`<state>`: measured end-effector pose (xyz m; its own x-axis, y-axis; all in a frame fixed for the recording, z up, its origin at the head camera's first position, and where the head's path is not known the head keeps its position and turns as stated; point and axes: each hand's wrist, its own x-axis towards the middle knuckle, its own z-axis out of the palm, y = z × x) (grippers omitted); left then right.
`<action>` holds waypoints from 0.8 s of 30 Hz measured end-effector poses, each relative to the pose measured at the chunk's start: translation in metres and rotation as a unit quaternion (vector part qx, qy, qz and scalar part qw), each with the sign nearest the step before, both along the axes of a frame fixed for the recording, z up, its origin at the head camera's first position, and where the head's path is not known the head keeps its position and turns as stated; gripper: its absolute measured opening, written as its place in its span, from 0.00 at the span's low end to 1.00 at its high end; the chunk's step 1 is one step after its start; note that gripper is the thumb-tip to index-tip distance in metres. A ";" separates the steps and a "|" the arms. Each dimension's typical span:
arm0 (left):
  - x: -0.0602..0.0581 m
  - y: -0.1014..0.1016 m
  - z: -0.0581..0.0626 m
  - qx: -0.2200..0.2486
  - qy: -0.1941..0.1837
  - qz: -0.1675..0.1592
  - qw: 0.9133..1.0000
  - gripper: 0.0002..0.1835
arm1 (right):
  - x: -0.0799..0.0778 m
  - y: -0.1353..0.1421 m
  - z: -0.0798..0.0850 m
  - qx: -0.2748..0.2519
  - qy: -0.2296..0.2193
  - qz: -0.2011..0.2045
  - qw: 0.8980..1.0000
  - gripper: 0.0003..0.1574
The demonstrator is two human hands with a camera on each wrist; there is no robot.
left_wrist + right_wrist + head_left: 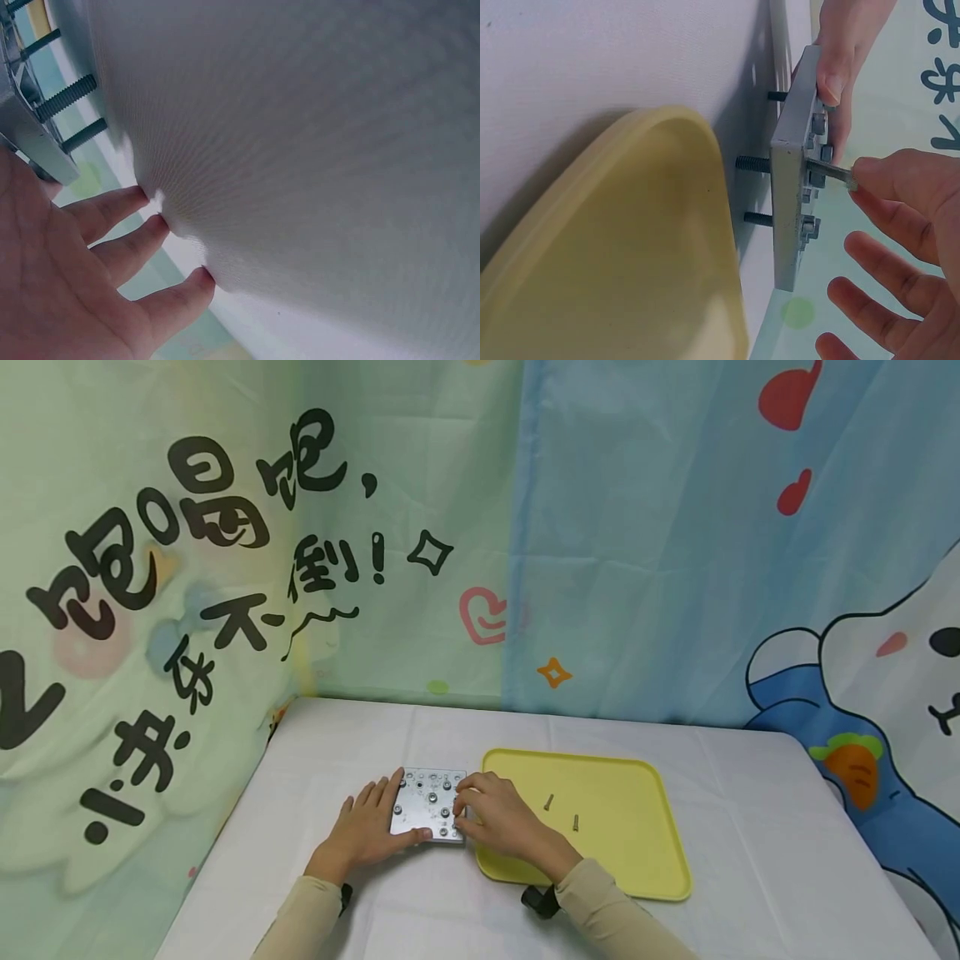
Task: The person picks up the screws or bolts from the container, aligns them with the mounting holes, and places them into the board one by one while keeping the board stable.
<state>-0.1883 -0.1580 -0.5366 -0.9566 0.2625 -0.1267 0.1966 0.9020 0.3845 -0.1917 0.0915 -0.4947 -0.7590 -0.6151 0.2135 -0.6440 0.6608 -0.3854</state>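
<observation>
A square silver metal plate point(422, 820) stands raised off the white tablecloth on bolts that stick out beneath it. Several bolt heads dot its top face. My left hand point(366, 828) holds the plate at its left side, thumb along the near edge and index finger by the far left corner. Its other fingers spread down to the cloth in the left wrist view. My right hand point(495, 814) pinches a bolt point(829, 171) by its head between thumb and index finger. That bolt slants at the plate's top face; whether its tip is in a hole cannot be told.
A yellow tray point(622, 860) lies to the right, partly under my right hand. Two loose bolts, one farther back point(549, 802) and one nearer point(576, 822), lie on it. Printed curtains point(637, 568) hang behind and to the left of the table.
</observation>
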 end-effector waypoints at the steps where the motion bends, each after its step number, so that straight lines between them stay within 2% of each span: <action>1: 0.000 0.000 0.000 0.000 0.000 0.000 1.000 0.61 | 0.000 0.000 0.000 0.000 0.001 0.001 1.000 0.03; 13: 0.001 0.001 -0.001 0.004 -0.001 0.001 1.000 0.62 | -0.002 0.011 0.002 -0.007 0.013 -0.011 1.000 0.03; 24: 0.000 0.001 -0.002 0.009 -0.008 0.000 1.000 0.62 | -0.006 0.061 -0.002 -0.019 0.028 -0.061 0.998 0.06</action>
